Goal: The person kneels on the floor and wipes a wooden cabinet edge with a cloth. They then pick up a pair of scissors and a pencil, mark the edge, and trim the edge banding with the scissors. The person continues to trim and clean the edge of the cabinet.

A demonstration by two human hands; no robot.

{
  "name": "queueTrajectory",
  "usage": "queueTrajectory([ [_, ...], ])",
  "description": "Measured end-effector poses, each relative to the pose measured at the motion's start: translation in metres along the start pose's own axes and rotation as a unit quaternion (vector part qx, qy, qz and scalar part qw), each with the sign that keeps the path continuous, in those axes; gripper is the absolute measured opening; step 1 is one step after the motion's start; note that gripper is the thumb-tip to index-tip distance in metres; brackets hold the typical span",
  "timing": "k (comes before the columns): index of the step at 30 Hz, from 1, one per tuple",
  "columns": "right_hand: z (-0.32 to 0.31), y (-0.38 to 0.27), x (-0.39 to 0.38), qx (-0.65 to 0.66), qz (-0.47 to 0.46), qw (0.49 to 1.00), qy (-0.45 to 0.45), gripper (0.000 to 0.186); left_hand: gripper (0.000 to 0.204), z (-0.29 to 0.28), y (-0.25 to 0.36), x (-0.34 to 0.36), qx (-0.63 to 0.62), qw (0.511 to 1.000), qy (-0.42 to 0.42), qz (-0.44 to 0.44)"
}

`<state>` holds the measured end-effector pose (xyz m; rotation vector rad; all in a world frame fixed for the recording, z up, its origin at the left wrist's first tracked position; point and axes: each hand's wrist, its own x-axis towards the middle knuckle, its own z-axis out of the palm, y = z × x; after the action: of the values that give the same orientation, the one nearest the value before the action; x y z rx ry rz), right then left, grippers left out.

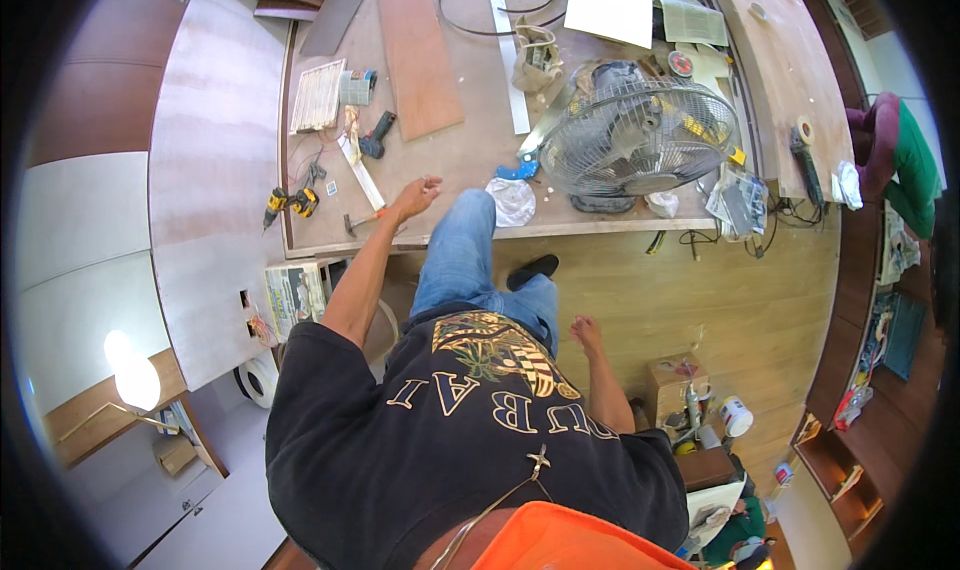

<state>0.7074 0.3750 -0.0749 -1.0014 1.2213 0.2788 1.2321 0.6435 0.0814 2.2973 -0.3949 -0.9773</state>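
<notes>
Hammer (375, 215) near white strip (366, 180), drill (376, 136)

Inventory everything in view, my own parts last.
Wide worktable: one, brown, ahead
Round caged fan: one, dark, table right
Long board: one, reddish-brown, table's far side
Flat panel: one, white, table's far edge
Pistol-shaped drill: one, dark, table left
Power tools: apparently two, yellow-black, table's left edge
Slim hammer: one, orange-handled, table's near edge
Cylindrical tub: one, white, lower right
Co-workers: at least one, green-topped, right edge
Smaller clutter: uncounted, mixed, scattered
Jeans-clad legs: two, blue, centre
Left hand: one, bare, beside left knee
Right hand: one, bare, beside right thigh
</notes>
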Motion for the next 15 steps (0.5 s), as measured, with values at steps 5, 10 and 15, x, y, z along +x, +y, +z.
queueTrajectory([
  [5, -0.037, -0.024, 0.011, 0.138, -0.086, 0.964, 0.21, 0.025, 0.042, -0.063, -0.014, 0.009, 0.034, 0.997, 0.075, 0.013],
  [10, -0.114, -0.14, 0.011, 0.265, -0.348, 0.83, 0.346, 0.025, 0.044, -0.102, -0.05, 0.018, 0.065, 0.997, 0.039, -0.029],
  [15, -0.181, -0.295, -0.064, 0.178, -0.491, 0.718, 0.461, 0.018, 0.047, -0.122, -0.072, 0.096, 0.04, 0.995, -0.024, -0.088],
])
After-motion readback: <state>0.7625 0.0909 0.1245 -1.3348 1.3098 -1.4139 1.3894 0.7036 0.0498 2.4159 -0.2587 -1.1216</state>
